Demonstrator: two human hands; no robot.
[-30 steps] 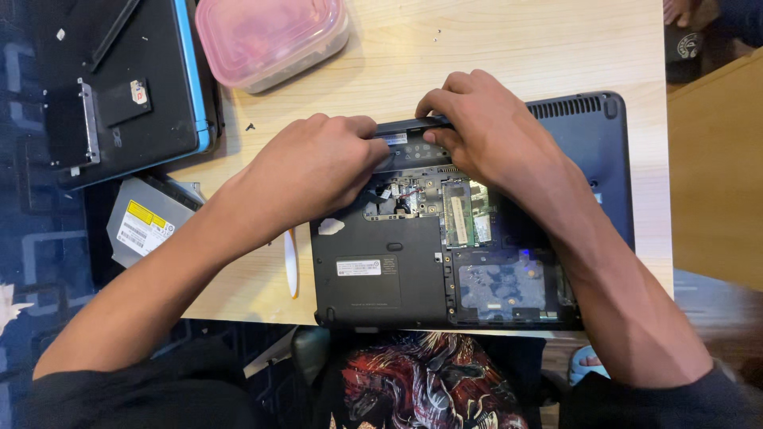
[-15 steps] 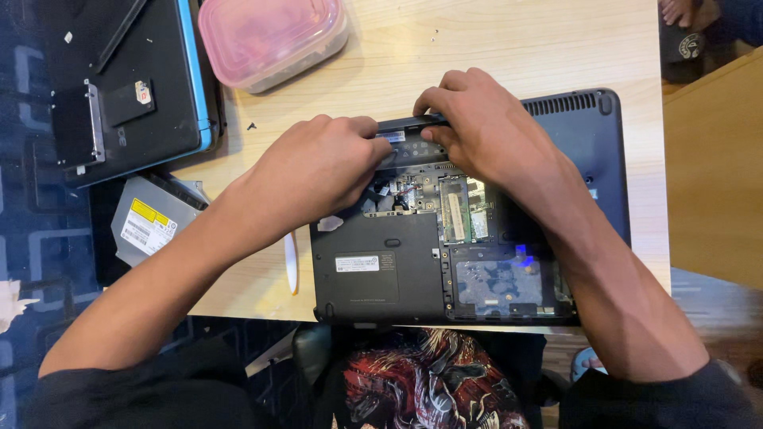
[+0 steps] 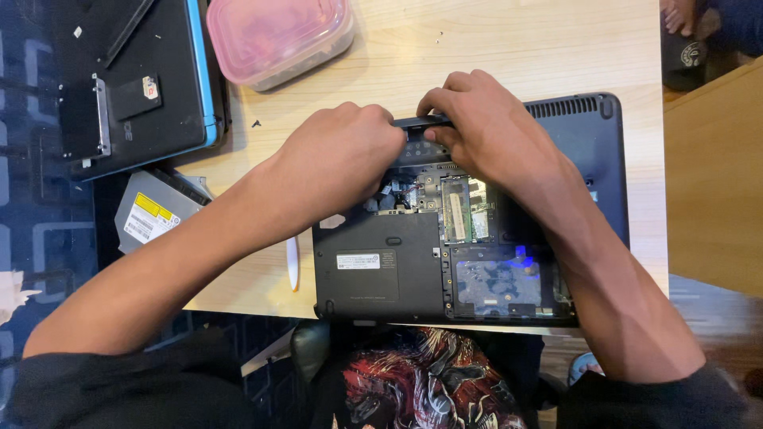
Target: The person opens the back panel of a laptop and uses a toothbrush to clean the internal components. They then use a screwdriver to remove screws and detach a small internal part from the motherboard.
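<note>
Black upturned laptop, both hands still gripping its far edge

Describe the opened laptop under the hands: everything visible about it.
The dark laptop lies bottom-up on the pale wooden table, near its front edge. Part of its base cover is off, baring green circuit boards, memory sticks and a recessed bay; one black panel with a white label remains. Vent slots run along the far right edge. The left hand and right hand grip a narrow dark strip at its far edge.

Even, warm overhead light on the pale table — soft shadows under both forearms, slight motion blur at the right edge, centre sharp.
</note>
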